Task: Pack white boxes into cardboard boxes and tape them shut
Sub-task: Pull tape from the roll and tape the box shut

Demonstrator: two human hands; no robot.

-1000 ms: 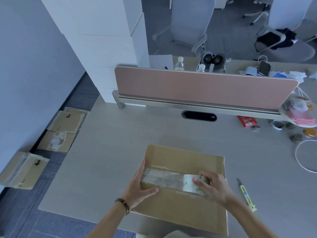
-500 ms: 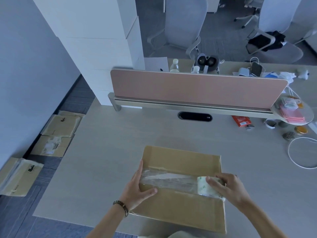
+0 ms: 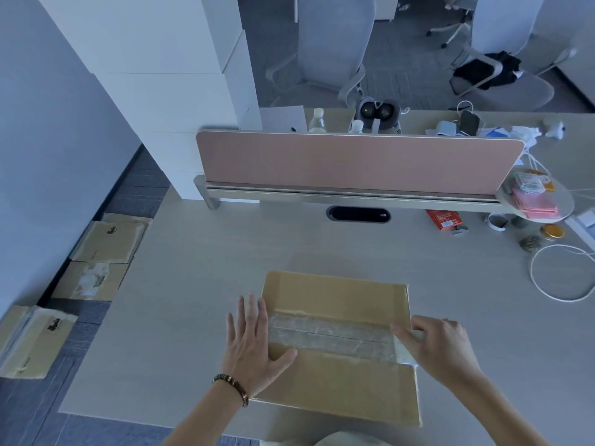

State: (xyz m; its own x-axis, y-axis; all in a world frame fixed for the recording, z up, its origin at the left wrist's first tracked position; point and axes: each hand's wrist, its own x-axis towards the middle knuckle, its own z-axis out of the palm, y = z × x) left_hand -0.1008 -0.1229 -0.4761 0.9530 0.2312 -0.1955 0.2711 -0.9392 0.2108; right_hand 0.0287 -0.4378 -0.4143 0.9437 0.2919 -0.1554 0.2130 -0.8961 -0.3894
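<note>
A closed cardboard box (image 3: 338, 294) lies on the desk (image 3: 225, 252) in front of me. A strip of clear tape (image 3: 331, 338) runs along its middle seam from the left edge to the right edge. My left hand (image 3: 252, 344) lies flat with straight fingers at the box's left edge, thumb on the lid. My right hand (image 3: 439, 347) grips the tape roll (image 3: 404, 350) at the box's right edge; the roll is mostly hidden under the fingers. The white boxes are not visible inside.
Tall white boxes (image 3: 154, 91) stack at the back left. Taped cardboard boxes (image 3: 106, 243) lie on the floor to the left. A pink divider (image 3: 354, 165) crosses the desk. A red packet (image 3: 444, 219), small jars and a white cable loop (image 3: 561, 273) sit at the right.
My right hand has drawn the tape roll rightwards along the seam to the box's right edge. My left hand has slid to the left edge and flattened. The camera has tilted slightly.
</note>
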